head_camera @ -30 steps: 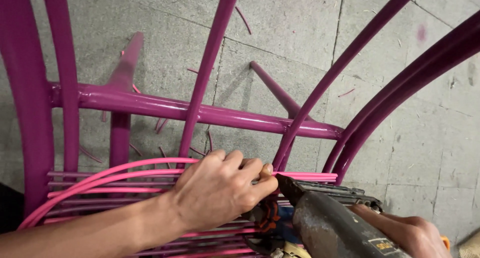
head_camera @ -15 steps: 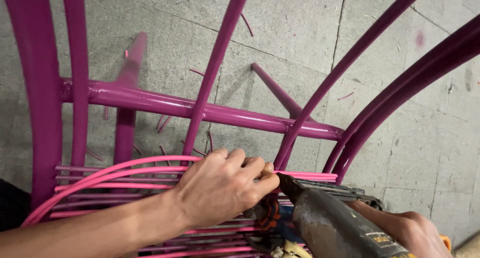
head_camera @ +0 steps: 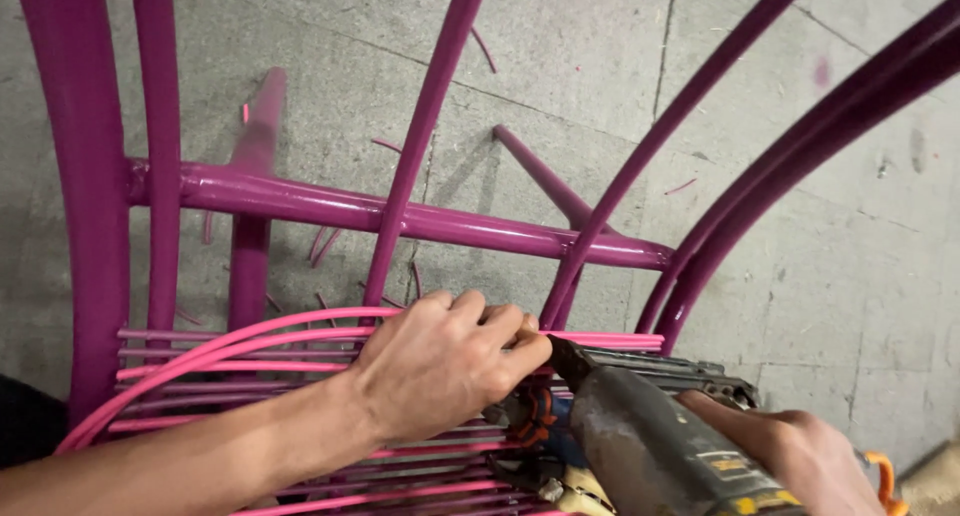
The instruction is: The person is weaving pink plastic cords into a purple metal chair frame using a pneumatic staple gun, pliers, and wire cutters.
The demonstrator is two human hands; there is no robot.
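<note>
The left hand [head_camera: 440, 361] reaches in from the lower left, fingers curled shut and pinched on the pink cord [head_camera: 250, 334] right where the cord meets the nose of the nail gun [head_camera: 650, 446]. The right hand [head_camera: 800, 456] sits at the lower right, wrapped around the rear of the nail gun; its fingers are mostly behind the tool body and the picture's lower edge cuts it off, so the grip looks closed but the trigger finger cannot be made out.

The tip of the nail gun is hidden under the left fingertips, so whether it touches the cord or the frame cannot be told. The lower part of the tool runs out of view, as does an orange piece [head_camera: 885, 481] beside the right wrist. Something blue and orange below the left knuckles is too cramped to identify.

The nail gun's long axis runs from lower right to upper left, nose pointing up-left toward the left hand. It lies over rows of pink and purple cords [head_camera: 230, 386] stretched side to side. The held cord sweeps in a long arc from the lower left to the pinch. Behind stands a purple metal frame [head_camera: 400, 216] of curved tubes on a grey concrete floor [head_camera: 820, 256] littered with short cord scraps.
</note>
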